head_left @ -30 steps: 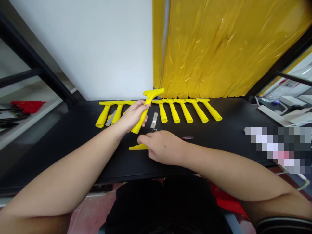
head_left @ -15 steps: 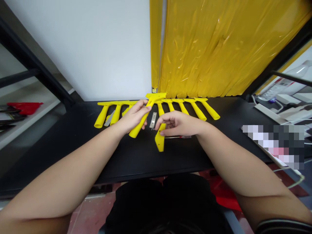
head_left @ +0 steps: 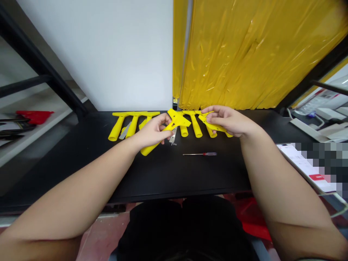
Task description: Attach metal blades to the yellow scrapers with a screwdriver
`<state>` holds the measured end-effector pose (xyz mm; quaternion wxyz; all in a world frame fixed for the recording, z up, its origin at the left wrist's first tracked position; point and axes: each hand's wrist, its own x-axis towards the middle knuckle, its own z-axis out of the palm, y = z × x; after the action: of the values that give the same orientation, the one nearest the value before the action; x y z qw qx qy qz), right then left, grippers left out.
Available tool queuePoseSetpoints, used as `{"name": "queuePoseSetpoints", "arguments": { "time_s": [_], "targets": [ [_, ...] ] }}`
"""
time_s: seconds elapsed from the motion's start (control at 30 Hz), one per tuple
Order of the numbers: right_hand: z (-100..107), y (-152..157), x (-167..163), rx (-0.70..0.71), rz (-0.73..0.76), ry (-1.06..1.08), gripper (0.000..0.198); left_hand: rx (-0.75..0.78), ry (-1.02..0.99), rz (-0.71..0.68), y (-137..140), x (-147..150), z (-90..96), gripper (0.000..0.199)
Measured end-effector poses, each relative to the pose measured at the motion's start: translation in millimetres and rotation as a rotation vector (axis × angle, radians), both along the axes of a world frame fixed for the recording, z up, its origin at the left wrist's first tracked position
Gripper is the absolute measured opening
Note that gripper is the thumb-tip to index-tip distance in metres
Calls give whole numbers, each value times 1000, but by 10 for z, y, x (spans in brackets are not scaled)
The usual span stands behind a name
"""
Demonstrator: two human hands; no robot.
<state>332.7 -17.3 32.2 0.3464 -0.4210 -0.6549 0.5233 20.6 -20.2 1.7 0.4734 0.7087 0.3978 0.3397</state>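
My left hand [head_left: 153, 132] is wrapped round a yellow plastic scraper handle [head_left: 178, 122], its wide head tilted up to the right. Pinched in the fingers of my right hand [head_left: 231, 121] is a flat yellow plate with small holes [head_left: 212, 125], held apart from the handle. Below the left fingers a metal blade [head_left: 173, 137] lies partly hidden, with small screws or rings [head_left: 174, 144] at its near end. A screwdriver [head_left: 199, 154] with a clear handle rests on the black table [head_left: 163, 177].
More yellow scraper handles stand in a row along the back, some at left [head_left: 131, 127] and some at right [head_left: 197, 127]. Another metal blade [head_left: 124, 131] lies among the left ones. A phone-like device [head_left: 304, 163] sits at the right edge.
My right hand has moved up and to the right, carrying the yellow plate from the table's middle toward the back row. The left hand has turned the handle's head toward the right.
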Motion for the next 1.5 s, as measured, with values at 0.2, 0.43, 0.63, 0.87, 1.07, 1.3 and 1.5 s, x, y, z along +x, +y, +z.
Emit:
{"name": "queuePoseSetpoints", "arguments": {
  "time_s": [0.2, 0.43, 0.63, 0.87, 1.07, 1.3, 1.5],
  "targets": [
    [-74, -54, -148, 198, 181, -585, 18, 123, 58, 3, 4, -38, -14, 33],
    [-106, -257, -486, 342, 104, -1038, 13, 335, 293, 161, 10, -50, 12, 30],
    [-202, -419, -788, 769, 15, -808, 11, 392, 418, 275, -30, -20, 60, 30],
    [-485, -427, -1178, 814, 224, -889, 23, 382, 488, 307, -30, -12, 68, 28],
    [-489, -417, -1236, 849, 304, -981, 28, 413, 500, 268, 0, -29, 27, 27],
    [-509, -412, -1228, 862, 366, -943, 27, 409, 492, 238, -5, -29, 30, 24],
    [-469, -431, -1198, 848, 458, -779, 25, 433, 520, 198, -9, -29, 25, 27]
  ]
}}
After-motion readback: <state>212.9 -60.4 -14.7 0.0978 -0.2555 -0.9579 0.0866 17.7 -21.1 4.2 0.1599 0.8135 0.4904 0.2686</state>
